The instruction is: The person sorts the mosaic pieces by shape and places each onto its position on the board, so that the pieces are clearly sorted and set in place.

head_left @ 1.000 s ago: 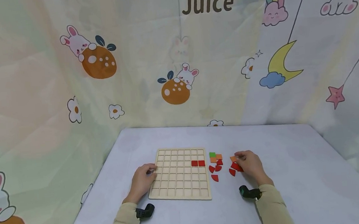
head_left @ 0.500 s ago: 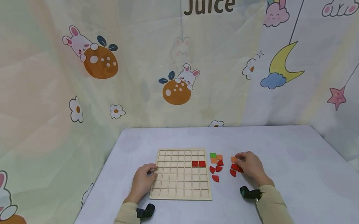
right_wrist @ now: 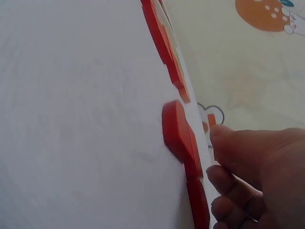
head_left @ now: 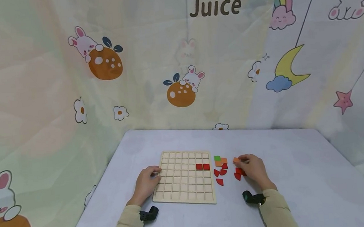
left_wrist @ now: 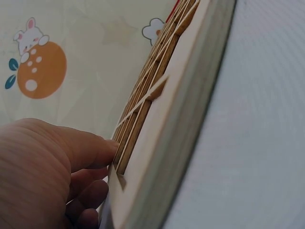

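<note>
A pale wooden grid board lies on the table with two red tiles side by side in its squares near the right edge. My left hand holds the board's left edge; in the left wrist view the thumb lies at the rim and the other fingers curl beside it. To the right of the board, my right hand pinches an orange square tile between thumb and fingertips. Only a sliver of that tile shows in the right wrist view. Red pieces lie under and beside this hand.
Between board and right hand lie a green tile, orange tiles and several red pieces, some quarter-round. The white table meets a printed cloth backdrop at the back.
My right hand has drawn the orange tile slightly up and away from the red pieces below it. The left hand stays at the board's edge. The head view has shifted a little.
</note>
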{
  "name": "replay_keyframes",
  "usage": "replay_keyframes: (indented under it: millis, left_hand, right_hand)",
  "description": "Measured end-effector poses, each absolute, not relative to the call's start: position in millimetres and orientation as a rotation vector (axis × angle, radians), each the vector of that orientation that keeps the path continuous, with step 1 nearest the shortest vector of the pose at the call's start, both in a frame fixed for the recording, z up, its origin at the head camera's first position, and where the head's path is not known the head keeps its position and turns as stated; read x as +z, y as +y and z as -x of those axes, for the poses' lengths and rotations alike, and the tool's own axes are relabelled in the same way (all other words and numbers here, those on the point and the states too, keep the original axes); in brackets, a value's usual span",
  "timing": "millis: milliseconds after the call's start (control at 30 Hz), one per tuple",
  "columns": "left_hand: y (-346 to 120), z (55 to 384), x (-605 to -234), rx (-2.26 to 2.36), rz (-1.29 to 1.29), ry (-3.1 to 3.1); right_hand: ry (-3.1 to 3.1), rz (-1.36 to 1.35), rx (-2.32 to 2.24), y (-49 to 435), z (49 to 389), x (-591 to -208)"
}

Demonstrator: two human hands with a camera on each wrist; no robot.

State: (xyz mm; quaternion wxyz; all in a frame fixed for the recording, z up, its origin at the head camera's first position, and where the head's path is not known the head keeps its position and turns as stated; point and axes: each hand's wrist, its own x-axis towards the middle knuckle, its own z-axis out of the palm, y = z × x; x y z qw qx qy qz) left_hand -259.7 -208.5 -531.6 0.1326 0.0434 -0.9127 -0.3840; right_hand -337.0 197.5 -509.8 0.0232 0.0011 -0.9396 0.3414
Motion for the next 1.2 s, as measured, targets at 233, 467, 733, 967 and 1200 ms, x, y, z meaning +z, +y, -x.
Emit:
replay_keyframes:
  millis: [233,467,733,967,1200]
  left_hand:
    - [-208,259,-531,-1.116,-0.100,-2.637]
    - [-209,259,-532,-1.106,-0.079,-2.631]
    - [-209,259,-532,-1.109,-0.085,-2.631]
    - [-208,259,-531,-1.104,-0.105,-2.631]
    - [-208,258,-533,-1.097,-0.125,-2.632]
  right_hand:
    - [-2.896,-0.073,1.046,173,334,-512]
    - [-2.868,-0.202,1.045,142,328,-511]
    - [-2.869,-0.250,1.094,117,322,-506]
    - [-2.880,-0.323,1.097,104,323,-503]
    - [-2.892,-0.359,0.977,86,328,-495]
